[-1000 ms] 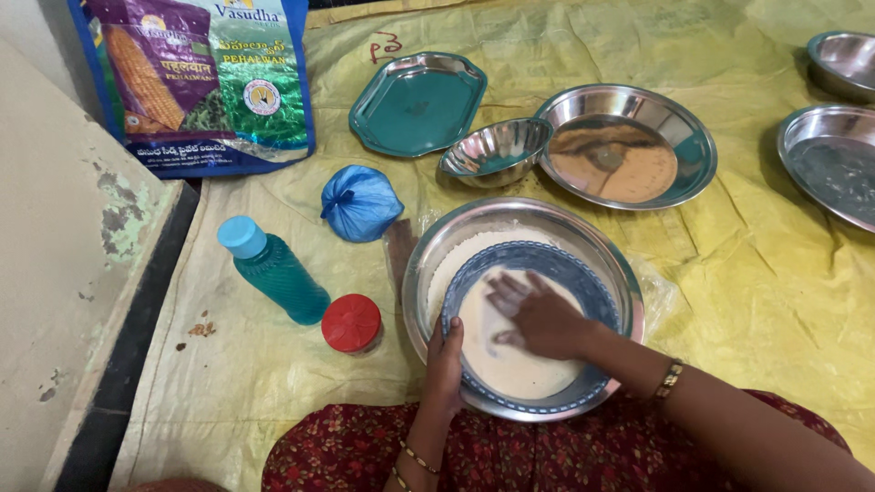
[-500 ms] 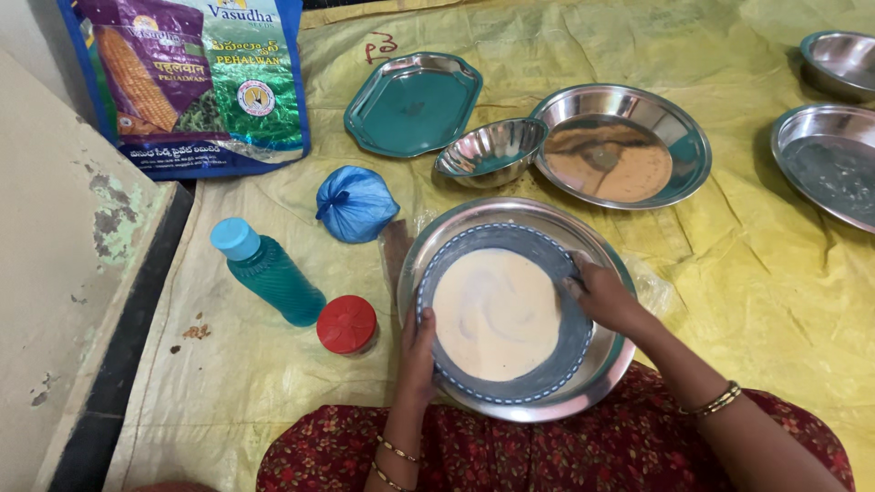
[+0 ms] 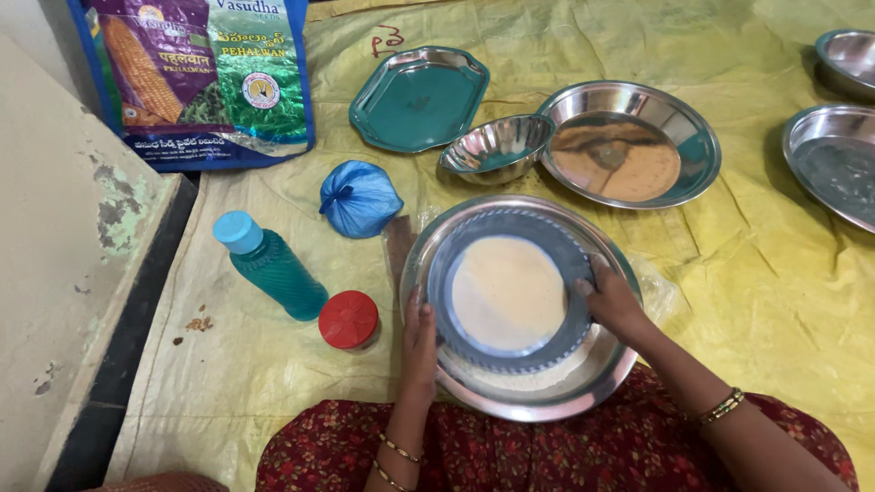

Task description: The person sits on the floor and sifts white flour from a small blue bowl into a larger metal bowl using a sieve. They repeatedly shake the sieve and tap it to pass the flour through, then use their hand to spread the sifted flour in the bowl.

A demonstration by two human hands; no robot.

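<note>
Both hands, left and right, grip the round sieve of flour, apparently steadying it over the steel plate.

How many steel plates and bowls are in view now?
5: the large plate under both hands, a small bowl above it, a plate of brown powder beside that, and two cut off at the right edge. Others may lie outside view.

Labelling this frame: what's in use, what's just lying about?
In use: left hand, right hand, round sieve of pale flour, large steel plate beneath.

Lying about: blue bottle, red lid, blue tied bag, green tray, small steel bowl, printed sack.
</note>
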